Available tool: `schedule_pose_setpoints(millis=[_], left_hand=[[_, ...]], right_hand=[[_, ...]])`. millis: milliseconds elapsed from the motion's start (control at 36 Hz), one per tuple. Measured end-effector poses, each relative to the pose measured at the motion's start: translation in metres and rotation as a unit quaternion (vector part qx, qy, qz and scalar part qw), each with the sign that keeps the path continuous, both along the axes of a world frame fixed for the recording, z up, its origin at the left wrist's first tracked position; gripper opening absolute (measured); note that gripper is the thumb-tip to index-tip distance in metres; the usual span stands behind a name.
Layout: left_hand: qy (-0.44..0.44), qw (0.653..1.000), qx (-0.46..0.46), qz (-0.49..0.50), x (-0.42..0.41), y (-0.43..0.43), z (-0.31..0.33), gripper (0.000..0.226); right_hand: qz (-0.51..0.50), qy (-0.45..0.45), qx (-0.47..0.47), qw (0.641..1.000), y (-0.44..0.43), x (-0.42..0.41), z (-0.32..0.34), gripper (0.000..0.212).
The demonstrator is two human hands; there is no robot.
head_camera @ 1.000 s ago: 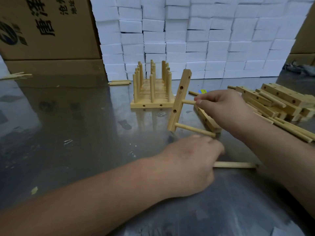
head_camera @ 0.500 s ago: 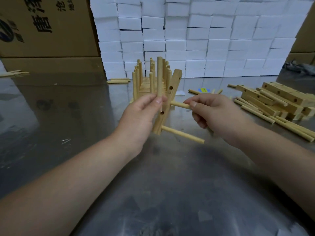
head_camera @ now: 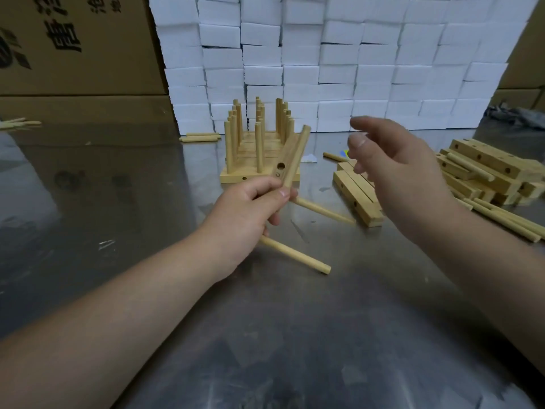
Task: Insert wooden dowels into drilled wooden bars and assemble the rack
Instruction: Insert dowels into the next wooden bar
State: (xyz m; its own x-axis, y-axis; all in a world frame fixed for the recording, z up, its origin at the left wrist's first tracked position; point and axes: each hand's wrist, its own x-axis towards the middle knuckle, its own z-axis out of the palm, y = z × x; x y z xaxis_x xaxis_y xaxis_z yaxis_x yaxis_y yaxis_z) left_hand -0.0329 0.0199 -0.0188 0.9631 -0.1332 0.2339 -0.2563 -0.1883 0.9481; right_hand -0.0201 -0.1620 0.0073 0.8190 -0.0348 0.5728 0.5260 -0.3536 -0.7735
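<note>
Your left hand (head_camera: 250,202) grips a drilled bar (head_camera: 285,154) with two dowels (head_camera: 295,255) seated and a third dowel (head_camera: 297,154) pinched alongside. Your right hand (head_camera: 395,172) hovers apart, fingers loose and empty. One finished rack (head_camera: 259,175) stands behind; stacked bars (head_camera: 486,166) remain.

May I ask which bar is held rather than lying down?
The bar in the left hand, two dowels sticking out; other bars lie on the table.
</note>
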Motion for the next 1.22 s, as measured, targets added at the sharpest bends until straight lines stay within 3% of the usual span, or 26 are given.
schedule_pose_setpoints(millis=[167,389,472,556,639,694,833,944,1028,1222], left_hand=[[-0.013,0.999,0.017,-0.026,-0.004,-0.001,0.001,0.028],[-0.019,0.997,0.036,-0.063,-0.006,-0.002,0.0,0.028],[-0.026,0.998,0.012,-0.051,-0.004,-0.002,-0.001,0.03],[-0.019,0.997,-0.067,-0.022,-0.002,-0.001,0.001,0.035],[-0.008,0.992,-0.124,-0.003,0.001,0.001,0.004,0.047],[0.001,0.99,-0.14,0.001,0.003,0.001,0.006,0.055],[0.0,0.998,-0.069,-0.009,0.005,0.002,0.002,0.073],[0.02,0.999,-0.027,-0.015,0.001,0.003,0.001,0.044],[0.043,0.997,-0.056,-0.023,0.0,0.002,0.001,0.028],[0.062,0.993,-0.095,-0.031,0.004,0.003,-0.001,0.046]], right_hand=[[0.04,-0.035,0.003,0.999,0.003,-0.011,0.004,0.039],[0.073,-0.001,-0.001,0.997,0.009,-0.01,0.001,0.015],[0.086,0.025,0.078,0.993,0.007,-0.009,0.004,0.016],[0.089,0.061,0.196,0.975,-0.001,-0.003,0.009,0.017],[0.058,0.066,0.24,0.967,-0.005,0.002,0.009,0.022],[0.051,0.067,0.235,0.968,-0.004,0.004,0.007,0.02],[0.071,0.06,0.209,0.973,-0.002,0.006,0.003,0.002],[0.07,0.048,0.195,0.977,-0.004,0.007,0.002,0.002],[0.065,0.044,0.181,0.98,-0.004,0.007,0.001,0.009],[0.057,0.036,0.147,0.987,-0.002,0.004,0.001,0.019]])
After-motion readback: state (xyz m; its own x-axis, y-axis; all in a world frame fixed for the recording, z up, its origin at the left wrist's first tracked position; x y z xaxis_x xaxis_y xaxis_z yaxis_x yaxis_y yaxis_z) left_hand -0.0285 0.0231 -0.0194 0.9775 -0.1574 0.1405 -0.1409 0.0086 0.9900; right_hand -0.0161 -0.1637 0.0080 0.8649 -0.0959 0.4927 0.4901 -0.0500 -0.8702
